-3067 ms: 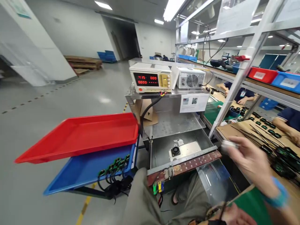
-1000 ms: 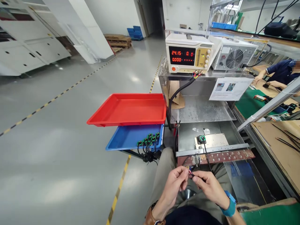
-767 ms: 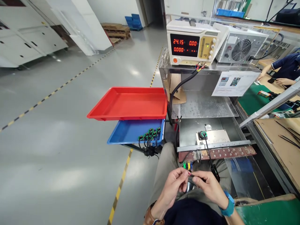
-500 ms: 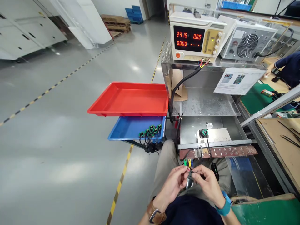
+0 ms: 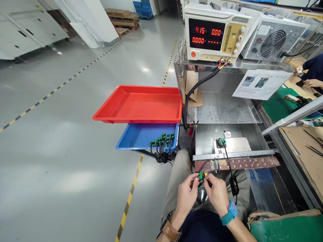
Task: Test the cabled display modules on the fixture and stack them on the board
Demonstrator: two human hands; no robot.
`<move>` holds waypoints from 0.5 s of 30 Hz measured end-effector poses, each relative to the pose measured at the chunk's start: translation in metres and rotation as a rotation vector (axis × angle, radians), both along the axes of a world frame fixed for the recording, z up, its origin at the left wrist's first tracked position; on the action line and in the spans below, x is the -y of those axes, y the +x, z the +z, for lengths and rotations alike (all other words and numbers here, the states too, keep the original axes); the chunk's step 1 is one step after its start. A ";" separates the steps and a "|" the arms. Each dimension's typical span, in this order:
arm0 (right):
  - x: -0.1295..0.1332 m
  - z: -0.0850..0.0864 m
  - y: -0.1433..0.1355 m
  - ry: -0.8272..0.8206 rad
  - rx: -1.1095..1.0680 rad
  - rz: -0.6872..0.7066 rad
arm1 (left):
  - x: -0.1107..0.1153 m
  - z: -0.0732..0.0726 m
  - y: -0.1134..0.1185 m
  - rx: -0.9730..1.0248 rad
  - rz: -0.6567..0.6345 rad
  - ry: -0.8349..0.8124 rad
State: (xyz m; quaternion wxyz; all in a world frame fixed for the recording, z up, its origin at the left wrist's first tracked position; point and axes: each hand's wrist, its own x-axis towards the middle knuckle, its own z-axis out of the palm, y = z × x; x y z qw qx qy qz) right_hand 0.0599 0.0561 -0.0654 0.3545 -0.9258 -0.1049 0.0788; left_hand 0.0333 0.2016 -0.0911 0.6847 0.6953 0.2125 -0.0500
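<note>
At the front edge of the bench, small green, yellow and blue connectors [image 5: 205,174] sit in a row below a brown strip. My left hand [image 5: 188,193] is closed in a pinch beside the green connector; what lies between its fingertips is hidden. Just under the yellow connector, my right hand [image 5: 217,191] pinches a thin dark wire [image 5: 210,183], its end hidden by the fingers. From a round green-ringed plug [image 5: 222,142] on a metal plate [image 5: 238,145], a black cable runs down to a small black box [image 5: 234,186] hanging right of my right hand.
A red tray [image 5: 148,106] overlaps a blue tray [image 5: 137,136] holding several green-ringed connectors [image 5: 163,138] with black cables. A power supply [image 5: 207,35] with red digits stands on the shelf above. At the far right are another person's hands [image 5: 313,83]. A brown strip [image 5: 242,163] crosses the front.
Both hands have moved slightly up and forward to the coloured connectors, from pinching a thin wire together below them. The power supply display reads 4.15 now, 24.15 before.
</note>
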 end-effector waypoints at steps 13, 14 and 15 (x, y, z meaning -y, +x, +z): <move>-0.005 -0.005 0.014 -0.118 -0.048 0.032 | 0.006 0.008 0.006 0.221 -0.503 0.964; -0.006 -0.006 0.015 -0.120 -0.046 0.033 | 0.005 0.009 0.007 0.222 -0.517 0.977; -0.006 -0.006 0.015 -0.122 -0.045 0.034 | 0.004 0.009 0.008 0.221 -0.526 0.984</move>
